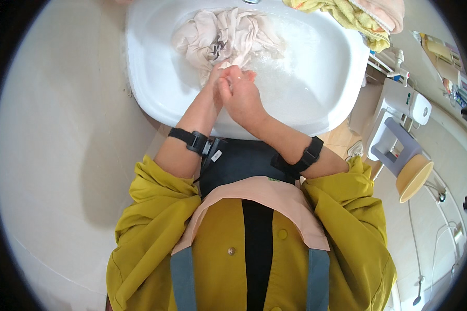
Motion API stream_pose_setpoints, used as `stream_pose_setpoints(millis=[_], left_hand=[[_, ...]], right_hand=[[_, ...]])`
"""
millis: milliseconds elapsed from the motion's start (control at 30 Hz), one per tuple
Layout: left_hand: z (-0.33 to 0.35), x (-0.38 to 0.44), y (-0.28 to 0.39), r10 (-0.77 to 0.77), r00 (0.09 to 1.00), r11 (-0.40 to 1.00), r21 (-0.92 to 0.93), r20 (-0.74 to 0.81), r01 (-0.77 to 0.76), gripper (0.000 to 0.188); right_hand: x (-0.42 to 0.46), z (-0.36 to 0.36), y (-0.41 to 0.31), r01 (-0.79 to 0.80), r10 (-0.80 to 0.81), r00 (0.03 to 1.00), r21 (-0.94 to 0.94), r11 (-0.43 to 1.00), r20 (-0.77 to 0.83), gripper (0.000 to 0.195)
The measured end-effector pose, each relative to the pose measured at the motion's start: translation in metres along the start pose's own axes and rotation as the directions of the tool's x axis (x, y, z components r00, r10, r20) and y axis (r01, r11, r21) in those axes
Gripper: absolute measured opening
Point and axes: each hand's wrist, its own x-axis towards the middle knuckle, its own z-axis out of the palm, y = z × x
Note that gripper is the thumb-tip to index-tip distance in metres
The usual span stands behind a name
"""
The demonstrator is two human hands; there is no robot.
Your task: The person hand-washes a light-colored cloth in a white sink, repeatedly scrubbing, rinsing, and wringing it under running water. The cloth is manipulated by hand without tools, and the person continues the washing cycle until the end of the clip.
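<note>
A pale pinkish-white wet cloth [237, 33] with a dark patch lies bunched in a white washbasin [155, 93], partly under water. My right hand [241, 93] is closed around a twisted end of the cloth near the middle of the basin. Just beside and partly behind it, my left hand [219, 74] also grips that end; most of its fingers are hidden. The two hands touch each other. Rippled, slightly foamy water [284, 74] fills the bowl to the right of the cloth.
A yellow towel [338, 19] and a pink towel [385, 11] are piled on the basin's right rim. Beyond are a wall tap [399, 70], a white toilet [385, 116], and a grey-purple plastic item with a yellow bowl-shaped part [414, 177]. A tiled wall [58, 136] runs along the left.
</note>
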Motion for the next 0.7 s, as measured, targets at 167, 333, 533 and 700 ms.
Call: stream_pose_setpoints(millis=[167, 333, 533, 700], left_hand=[[0.028, -0.037, -0.015, 0.132, 0.991, 0.991, 0.017, 0.037, -0.132, 0.033], [0.009, -0.016, -0.018, 0.055, 0.987, 0.975, 0.204, 0.154, -0.086, 0.035], [0.014, -0.007, -0.012, -0.015, 0.995, 0.999, -0.05, 0.095, 0.02, 0.044], [-0.002, -0.009, -0.002, 0.077, 0.957, 0.954, 0.258, 0.279, -0.152, 0.038]], right_hand=[[0.044, -0.009, 0.04, -0.231, 0.203, 0.972, -0.324, 0.918, -0.117, 0.016], [0.064, -0.047, 0.106, -0.5, 0.432, 0.866, -0.413, 0.761, -0.253, 0.027], [0.03, -0.004, 0.078, -0.418, 0.424, 0.904, -0.088, 0.904, 0.064, 0.029], [-0.003, -0.012, -0.004, -0.187, 0.187, 0.973, -0.014, 0.982, 0.135, 0.035]])
